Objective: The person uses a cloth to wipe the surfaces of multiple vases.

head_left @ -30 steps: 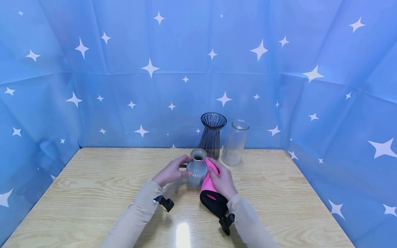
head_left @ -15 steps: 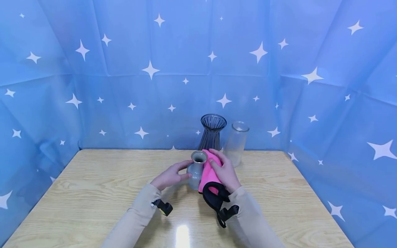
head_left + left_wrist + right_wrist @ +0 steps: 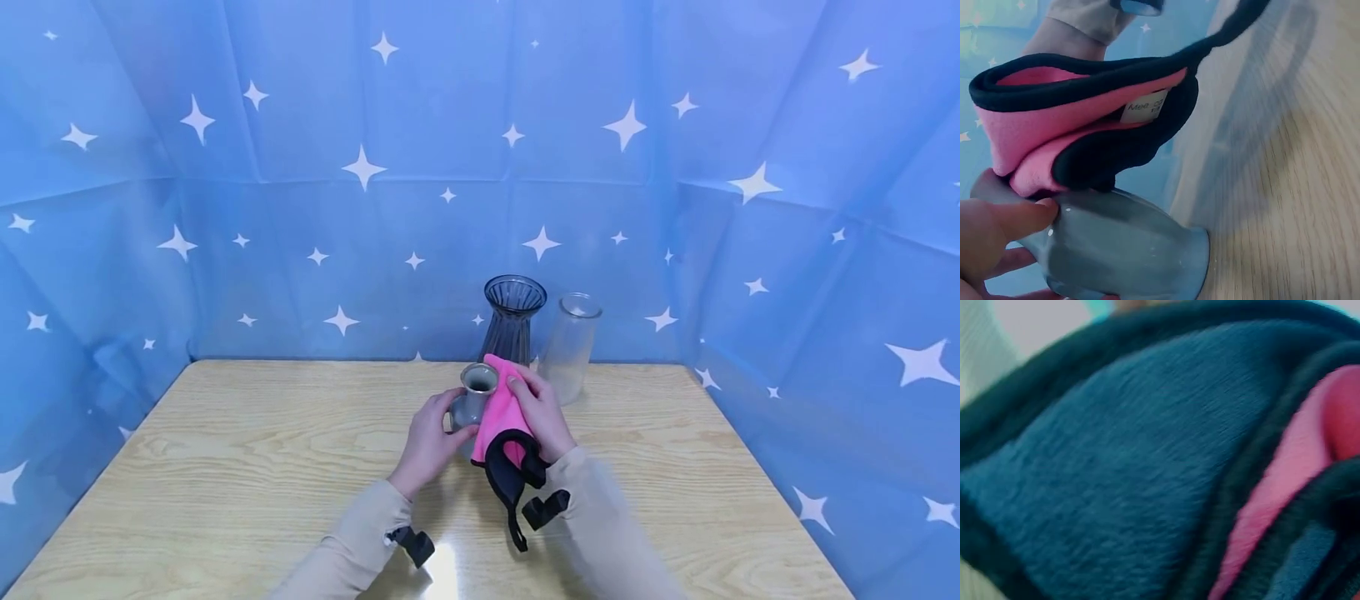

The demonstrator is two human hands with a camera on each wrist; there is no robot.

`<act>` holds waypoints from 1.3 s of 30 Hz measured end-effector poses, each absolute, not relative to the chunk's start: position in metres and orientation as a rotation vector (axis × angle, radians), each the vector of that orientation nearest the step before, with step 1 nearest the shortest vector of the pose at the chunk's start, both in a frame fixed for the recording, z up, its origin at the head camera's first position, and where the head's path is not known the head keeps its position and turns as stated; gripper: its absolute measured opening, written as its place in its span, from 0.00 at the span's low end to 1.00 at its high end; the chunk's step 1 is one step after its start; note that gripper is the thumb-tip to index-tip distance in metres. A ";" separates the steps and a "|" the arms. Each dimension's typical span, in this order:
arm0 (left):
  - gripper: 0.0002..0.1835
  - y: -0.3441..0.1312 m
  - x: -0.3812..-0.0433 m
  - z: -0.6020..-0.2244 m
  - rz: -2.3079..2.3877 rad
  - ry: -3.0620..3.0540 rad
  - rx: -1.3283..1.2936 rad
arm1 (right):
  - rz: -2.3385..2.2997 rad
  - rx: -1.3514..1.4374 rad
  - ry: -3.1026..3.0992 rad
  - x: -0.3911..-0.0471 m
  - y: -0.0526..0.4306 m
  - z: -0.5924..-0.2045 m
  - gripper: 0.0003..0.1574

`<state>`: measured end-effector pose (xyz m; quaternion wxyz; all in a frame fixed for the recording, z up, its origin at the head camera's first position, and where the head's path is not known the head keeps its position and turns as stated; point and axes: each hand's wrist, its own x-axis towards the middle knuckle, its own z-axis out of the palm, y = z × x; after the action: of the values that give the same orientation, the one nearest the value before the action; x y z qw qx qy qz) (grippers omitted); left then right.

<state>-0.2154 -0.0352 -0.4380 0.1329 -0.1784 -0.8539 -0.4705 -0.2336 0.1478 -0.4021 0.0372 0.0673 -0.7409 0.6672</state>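
A small grey glazed vase (image 3: 467,412) with a flared neck is in my left hand (image 3: 431,443), thumb in front and fingers round its far side. In the left wrist view the vase (image 3: 1129,250) has its foot at the table surface; whether it touches is hard to tell. My right hand (image 3: 542,418) grips a pink cloth (image 3: 498,417) with dark edging and a dark underside, thumb on top. The cloth lies against the right side of the vase, and a black strap hangs below it. Folds of the dark cloth (image 3: 1116,462) fill the right wrist view and hide the right fingers.
Behind the hands stand a smoky ribbed glass vase (image 3: 513,321) and a clear frosted glass vase (image 3: 567,354), side by side near the back of the wooden table (image 3: 262,450). A blue star-patterned curtain (image 3: 420,108) encloses the back and sides.
My right hand has shifted the pink cloth upward along the vase, toward its neck. My left hand has swung to the front of the vase, its wrist moving right and nearer.
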 end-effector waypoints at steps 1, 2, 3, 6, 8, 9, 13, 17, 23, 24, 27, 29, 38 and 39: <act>0.27 -0.035 -0.216 -0.439 -1.358 -2.467 -0.509 | 2.016 0.234 -2.290 -0.233 0.147 -0.405 0.23; 0.27 -0.035 -0.217 -0.439 -1.363 -2.460 -0.500 | 1.968 0.270 -2.306 -0.233 0.147 -0.407 0.23; 0.27 -0.035 -0.218 -0.440 -1.371 -2.455 -0.493 | 1.902 0.306 -2.325 -0.233 0.147 -0.408 0.23; 0.28 -0.035 -0.220 -0.440 -1.381 -2.457 -0.492 | 1.696 0.378 -2.386 -0.233 0.147 -0.411 0.24; 0.28 -0.036 -0.222 -0.439 -1.381 -2.467 -0.483 | 1.572 0.393 -2.412 -0.235 0.148 -0.416 0.25; 0.28 -0.036 -0.222 -0.438 -1.376 -2.476 -0.480 | 1.526 0.399 -2.422 -0.235 0.147 -0.416 0.25; 0.28 -0.037 -0.224 -0.435 -1.359 -2.522 -0.478 | 1.375 0.439 -2.466 -0.234 0.144 -0.420 0.27; 0.29 -0.039 -0.228 -0.433 -1.344 -2.572 -0.511 | 1.197 0.455 -2.531 -0.231 0.142 -0.423 0.27; 0.29 -0.040 -0.233 -0.428 -1.399 -2.594 -0.587 | 0.775 0.550 -2.592 -0.230 0.150 -0.419 0.24; 0.29 -0.041 -0.234 -0.427 -1.410 -2.587 -0.602 | 0.707 0.583 -2.588 -0.231 0.152 -0.418 0.23; 0.29 -0.042 -0.236 -0.426 -1.426 -2.577 -0.642 | 0.568 0.643 -2.588 -0.233 0.157 -0.416 0.23; 0.29 -0.042 -0.237 -0.425 -1.422 -2.580 -0.664 | 0.552 0.641 -2.598 -0.234 0.159 -0.416 0.23; 0.29 -0.045 -0.239 -0.428 -1.467 -2.581 -0.672 | 0.707 0.511 -2.730 -0.233 0.160 -0.444 0.22; 0.29 -0.045 -0.239 -0.428 -1.458 -2.580 -0.679 | 0.756 0.503 -2.745 -0.233 0.159 -0.449 0.21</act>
<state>-0.2395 -0.0450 -0.4284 0.0508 -0.2231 -0.8475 -0.4789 -0.2333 0.1593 -0.4494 0.1249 0.1726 -0.9420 0.2593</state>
